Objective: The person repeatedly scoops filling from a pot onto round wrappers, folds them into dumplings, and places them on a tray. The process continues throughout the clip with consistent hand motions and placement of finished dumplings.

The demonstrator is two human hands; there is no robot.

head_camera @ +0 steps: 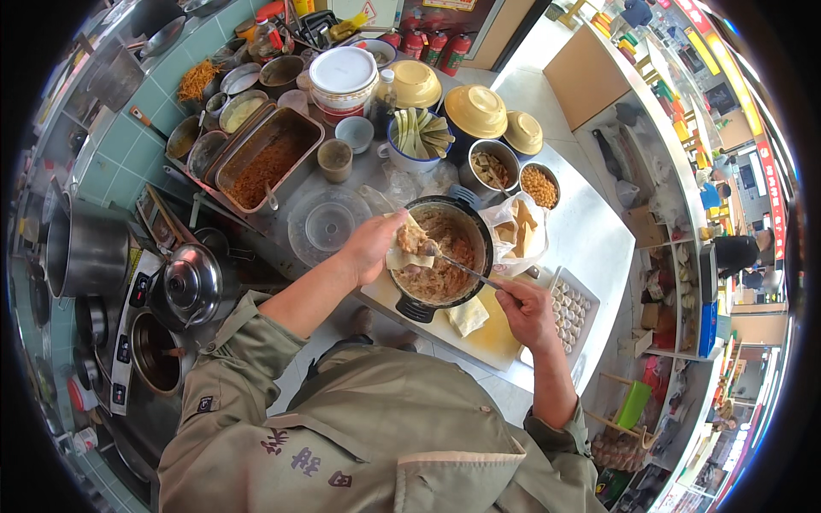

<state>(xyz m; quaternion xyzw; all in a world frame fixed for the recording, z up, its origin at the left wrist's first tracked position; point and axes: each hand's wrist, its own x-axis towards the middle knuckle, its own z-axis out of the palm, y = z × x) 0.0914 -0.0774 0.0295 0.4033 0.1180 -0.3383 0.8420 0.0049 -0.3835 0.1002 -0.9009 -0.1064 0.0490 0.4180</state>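
Observation:
My left hand (375, 249) holds a thin sheet of dough wrapper (399, 258) over the left side of a black pot. A lump of minced filling (412, 240) lies on the wrapper. In my right hand (524, 309) is the handle of a metal spoon or spatula (471, 272), its far end touching the filling. The black pot (485, 231) holds more pale brown minced filling (458, 247). Below the pot, a stack of wrappers (467, 317) sits on a yellowish cutting board (497, 340). To the right, a tray (591, 288) bears rows of small filled dumplings (567, 308).
A white plastic bag (542, 240) with brown paper stands right of the pot. Behind are a steel pot of dried leaves (473, 154) and a bowl of yellow bits (539, 181). A clear lid (301, 221) and a sauce pan (228, 186) lie left, near a kettle (191, 282).

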